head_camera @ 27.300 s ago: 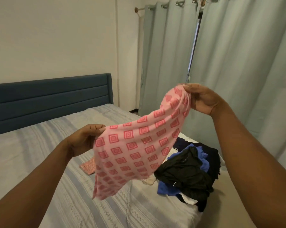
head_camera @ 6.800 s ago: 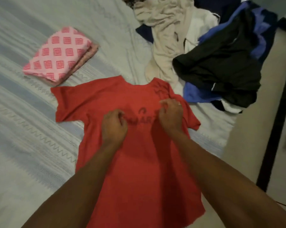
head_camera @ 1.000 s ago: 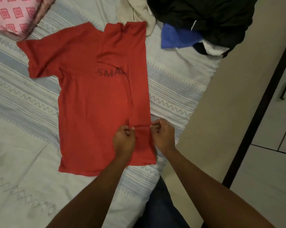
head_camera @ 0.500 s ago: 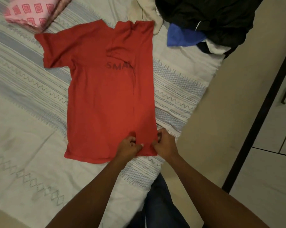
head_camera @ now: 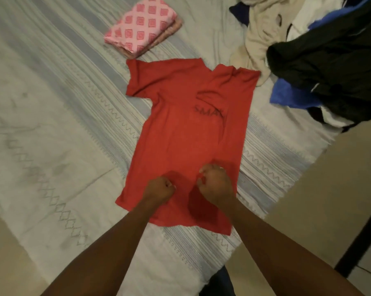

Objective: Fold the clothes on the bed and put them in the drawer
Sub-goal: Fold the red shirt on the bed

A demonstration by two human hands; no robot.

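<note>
A red T-shirt (head_camera: 180,133) lies flat on the bed (head_camera: 52,124), its right side folded inward over the chest print. My left hand (head_camera: 159,190) and my right hand (head_camera: 215,184) sit on its lower part with fingers curled; whether they pinch the cloth is unclear. A folded pink patterned cloth (head_camera: 142,32) rests further up the bed. An unfolded pile of clothes (head_camera: 321,60), black, blue and beige, lies at the upper right.
The bed's edge runs diagonally at the lower right, with beige floor (head_camera: 329,189) beyond it. A dark strip (head_camera: 359,238) of furniture stands at the far right. My dark trouser leg shows at the bottom.
Both hands have moved up from the shirt's bottom hem onto its lower body and spread slightly apart. The view has shifted, bringing the folded pink cloth and more of the pile into sight.
</note>
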